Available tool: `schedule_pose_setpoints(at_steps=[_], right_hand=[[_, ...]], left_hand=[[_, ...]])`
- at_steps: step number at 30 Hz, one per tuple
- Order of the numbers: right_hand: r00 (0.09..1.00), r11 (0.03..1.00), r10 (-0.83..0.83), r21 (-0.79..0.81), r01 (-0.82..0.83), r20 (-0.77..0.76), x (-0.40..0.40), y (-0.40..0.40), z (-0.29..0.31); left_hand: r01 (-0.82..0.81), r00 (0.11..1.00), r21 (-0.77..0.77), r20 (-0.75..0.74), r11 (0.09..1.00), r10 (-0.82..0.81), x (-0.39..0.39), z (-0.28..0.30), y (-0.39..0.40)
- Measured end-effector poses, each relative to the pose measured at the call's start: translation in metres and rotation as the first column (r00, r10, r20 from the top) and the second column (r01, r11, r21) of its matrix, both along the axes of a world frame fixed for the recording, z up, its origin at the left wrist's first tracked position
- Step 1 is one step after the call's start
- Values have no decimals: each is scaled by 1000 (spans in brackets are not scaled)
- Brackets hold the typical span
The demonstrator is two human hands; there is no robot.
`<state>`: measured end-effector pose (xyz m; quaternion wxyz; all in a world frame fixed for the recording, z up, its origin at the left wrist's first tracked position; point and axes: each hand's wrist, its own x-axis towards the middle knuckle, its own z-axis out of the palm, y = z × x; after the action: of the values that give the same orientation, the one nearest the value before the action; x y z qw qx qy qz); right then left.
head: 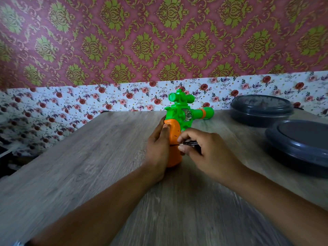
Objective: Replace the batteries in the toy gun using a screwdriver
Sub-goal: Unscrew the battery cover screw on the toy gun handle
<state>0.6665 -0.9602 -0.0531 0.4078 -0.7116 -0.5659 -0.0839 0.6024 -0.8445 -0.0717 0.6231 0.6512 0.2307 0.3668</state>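
A toy gun (181, 114) with a green body, a green scope on top and an orange grip lies on the wooden table (88, 166), its barrel pointing right. My left hand (157, 151) grips the orange handle from the left, thumb along its top. My right hand (207, 153) pinches a thin dark screwdriver (186, 143). The shaft lies level and its tip touches the left part of the orange handle. The back of the handle is hidden behind my left hand.
Two dark grey round lidded containers stand at the right, one at the back (260, 110) and one nearer (300, 146). A floral-papered wall (106, 100) runs behind the table. The table's left edge slants away at the left.
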Motion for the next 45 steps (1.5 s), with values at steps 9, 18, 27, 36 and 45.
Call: schedule_pose_setpoints(at_steps=[9,18,27,36,45], right_hand=[[889,955,-228,-270,125,-397,-10,-1,10],[968,950,-233,-235,205,-97,-9,-1,10],[609,951,-83,-120,285,788,4,-14,13],[693,919,-76,-220,329,717,-8,-17,20],[709,625,-349,-716,-311,-613,23,0,60]], left_hand=[[1,1000,-13,-15,1000,-1,-2,3,-2],[-4,1000,2,3,1000,4,-1,6,-13],[22,990,-6,137,1000,-21,5,4,-14],[54,994,-88,98,995,-46,2,9,-12],[60,997,-13,39,998,-59,3,4,-12]])
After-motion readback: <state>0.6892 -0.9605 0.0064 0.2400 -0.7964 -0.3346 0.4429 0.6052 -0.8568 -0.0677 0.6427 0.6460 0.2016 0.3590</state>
